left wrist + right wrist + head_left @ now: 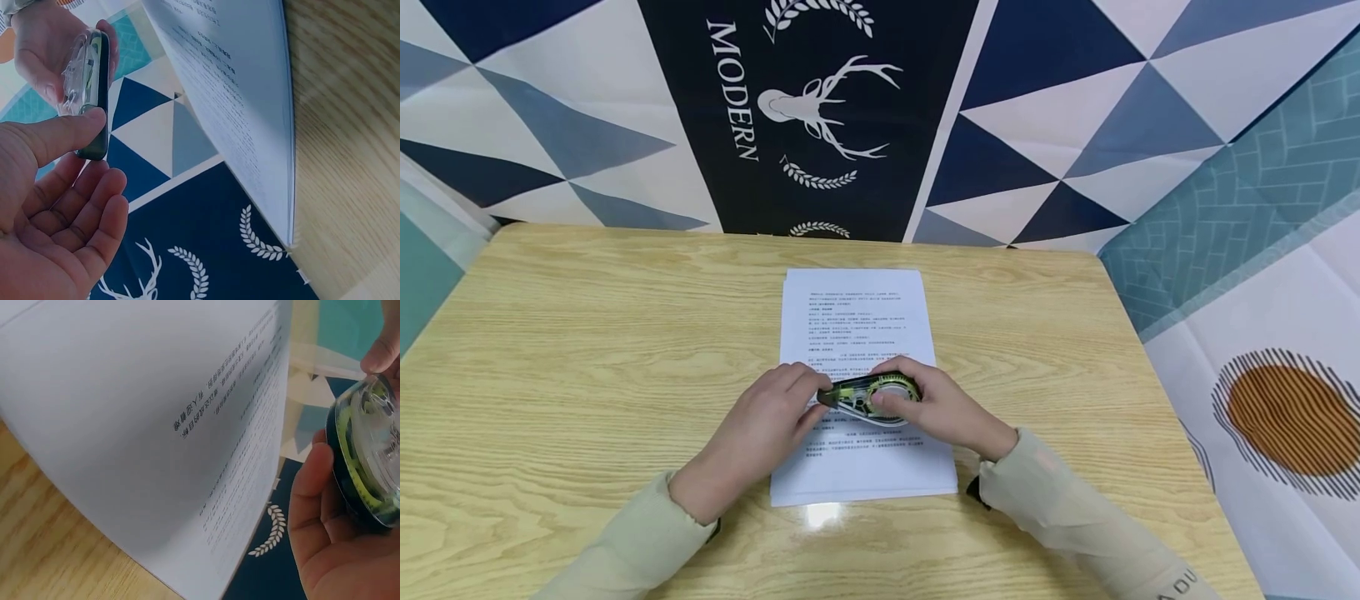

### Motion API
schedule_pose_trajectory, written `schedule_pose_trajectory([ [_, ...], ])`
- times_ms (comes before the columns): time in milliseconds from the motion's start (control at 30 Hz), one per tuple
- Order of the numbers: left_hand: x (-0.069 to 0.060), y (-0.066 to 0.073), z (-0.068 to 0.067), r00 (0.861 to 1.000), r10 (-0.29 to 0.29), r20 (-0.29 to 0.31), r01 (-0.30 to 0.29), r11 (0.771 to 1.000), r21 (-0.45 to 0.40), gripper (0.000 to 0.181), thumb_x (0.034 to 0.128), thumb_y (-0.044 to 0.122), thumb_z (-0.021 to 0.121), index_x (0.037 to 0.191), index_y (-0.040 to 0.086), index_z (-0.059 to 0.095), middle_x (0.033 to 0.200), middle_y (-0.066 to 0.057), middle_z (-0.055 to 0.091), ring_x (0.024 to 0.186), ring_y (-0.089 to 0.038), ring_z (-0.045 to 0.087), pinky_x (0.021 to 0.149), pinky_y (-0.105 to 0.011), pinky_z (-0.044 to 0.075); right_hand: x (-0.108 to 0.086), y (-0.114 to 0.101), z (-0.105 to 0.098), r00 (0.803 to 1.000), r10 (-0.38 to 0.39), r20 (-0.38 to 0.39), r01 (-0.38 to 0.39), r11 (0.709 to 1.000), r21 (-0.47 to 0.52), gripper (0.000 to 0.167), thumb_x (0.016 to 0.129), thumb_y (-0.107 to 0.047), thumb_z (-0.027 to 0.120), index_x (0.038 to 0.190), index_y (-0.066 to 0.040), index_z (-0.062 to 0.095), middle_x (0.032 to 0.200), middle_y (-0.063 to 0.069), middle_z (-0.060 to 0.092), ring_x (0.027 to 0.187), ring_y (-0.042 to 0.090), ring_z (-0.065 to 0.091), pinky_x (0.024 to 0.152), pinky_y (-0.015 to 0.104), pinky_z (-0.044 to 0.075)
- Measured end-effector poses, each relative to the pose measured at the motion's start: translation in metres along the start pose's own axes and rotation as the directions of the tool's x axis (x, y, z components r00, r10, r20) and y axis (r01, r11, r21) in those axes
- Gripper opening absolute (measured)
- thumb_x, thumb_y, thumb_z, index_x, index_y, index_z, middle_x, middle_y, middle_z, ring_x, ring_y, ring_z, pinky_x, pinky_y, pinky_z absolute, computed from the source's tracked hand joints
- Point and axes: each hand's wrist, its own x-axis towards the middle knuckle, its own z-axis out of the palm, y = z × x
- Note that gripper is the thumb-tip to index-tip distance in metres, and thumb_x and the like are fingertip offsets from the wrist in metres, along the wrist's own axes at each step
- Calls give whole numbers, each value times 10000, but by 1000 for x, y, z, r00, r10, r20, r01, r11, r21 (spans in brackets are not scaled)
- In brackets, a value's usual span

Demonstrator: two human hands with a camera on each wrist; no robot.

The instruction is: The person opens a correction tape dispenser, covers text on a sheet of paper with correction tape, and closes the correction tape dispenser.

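A correction tape dispenser (pixel 857 395) with a clear case and green-and-black parts is held above a stack of printed paper (pixel 865 475). My right hand (pixel 951 408) grips its round wide end, thumb on the near face. With thumb and fingers my left hand (pixel 763 429) pinches the narrow dark tip. In the left wrist view the dispenser (pixel 95 94) is seen edge-on between both hands, the left thumb on its tip and the other left fingers loosely bent. The right wrist view shows its clear case (pixel 369 450) resting against the right fingers.
The paper stack lies on a light wood table (pixel 587 350), its near edge toward me. Beyond the table's far edge hangs a patterned cloth (pixel 820 108) with a deer head and triangles. Another cloth (pixel 1285 350) with a brown oval print is at the right.
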Motion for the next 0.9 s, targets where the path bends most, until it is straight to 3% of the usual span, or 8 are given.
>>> schedule_pose_trajectory([
  [433,-2,-1,3,1000,17,22,-17,1000,7,212,806,159,726,987,103,632,951,24,633,890,-140,603,849,-327,491,-1,1,-1,999,-20,-29,16,990,-139,242,875,-245,634,1109,-185,634,1106,21,616,897,144,570,750,257,496],
  [733,-1,0,3,999,6,44,-6,1000,-1,212,802,157,729,979,95,632,945,17,634,880,-138,600,839,-322,494,-1,0,-2,999,26,-25,-29,993,-114,262,877,-248,622,1132,-188,602,1100,46,619,876,149,587,742,275,507],
  [900,0,-1,4,996,-43,73,44,999,-20,239,821,157,709,1030,76,624,970,-8,635,909,-158,602,842,-331,496,-1,3,-2,999,41,-31,-44,994,-103,259,873,-247,629,1121,-177,603,1098,71,615,890,167,578,753,292,503],
])
